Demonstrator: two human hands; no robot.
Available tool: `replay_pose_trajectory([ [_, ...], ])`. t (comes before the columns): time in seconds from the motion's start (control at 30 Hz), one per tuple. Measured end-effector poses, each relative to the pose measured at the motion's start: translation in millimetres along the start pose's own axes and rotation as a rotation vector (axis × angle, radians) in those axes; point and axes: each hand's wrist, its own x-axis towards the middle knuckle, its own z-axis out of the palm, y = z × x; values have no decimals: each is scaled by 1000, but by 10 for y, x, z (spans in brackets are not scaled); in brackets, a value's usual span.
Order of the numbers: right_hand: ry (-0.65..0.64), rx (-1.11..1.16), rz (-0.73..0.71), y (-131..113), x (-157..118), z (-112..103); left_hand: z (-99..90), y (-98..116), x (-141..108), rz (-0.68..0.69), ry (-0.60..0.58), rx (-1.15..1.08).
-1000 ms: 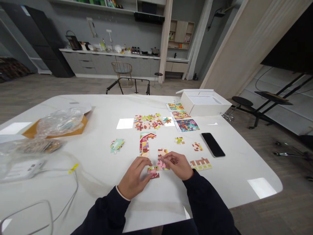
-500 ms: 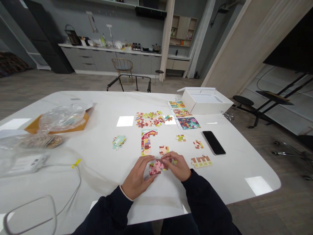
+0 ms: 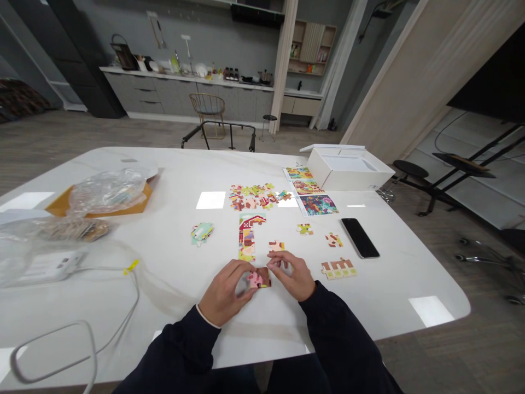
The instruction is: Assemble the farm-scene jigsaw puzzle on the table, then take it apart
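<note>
Between the thumb and fingers of my left hand (image 3: 227, 291) are pink and brown puzzle pieces (image 3: 260, 278), gripped at their left side. Just right of them is my right hand (image 3: 292, 274), its fingers bent close together; whether anything small is between them is hidden. A cow-patterned piece (image 3: 276, 246) lies just beyond my right fingers. Farther up stands a joined strip with a red barn (image 3: 246, 237). A pile of loose pieces (image 3: 252, 197) lies behind it. To the right are a green piece (image 3: 304, 229), a brown-spotted piece (image 3: 333, 239) and a joined fence strip (image 3: 339, 268).
A phone (image 3: 360, 238) lies on the right, with picture cards (image 3: 319, 204) and an open white box (image 3: 348, 169) behind. Stacked pieces (image 3: 202, 233) sit left of the barn strip. Plastic packaging (image 3: 109, 191) and a cable (image 3: 125, 323) occupy the left.
The pink and brown pieces have shifted slightly left, with fewer pieces visible between the hands. My right fingers have drawn away from the pieces. The camera view has moved slightly.
</note>
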Motion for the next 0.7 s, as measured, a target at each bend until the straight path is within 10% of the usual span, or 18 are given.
replay_pose_trajectory([
  [0.47, -28, -28, -54, -35, 0, 35, -140, -86, -163, -87, -24, 2],
  [0.7, -192, 377, 244, -151, -29, 156, -35, 33, -105, -67, 24, -196],
])
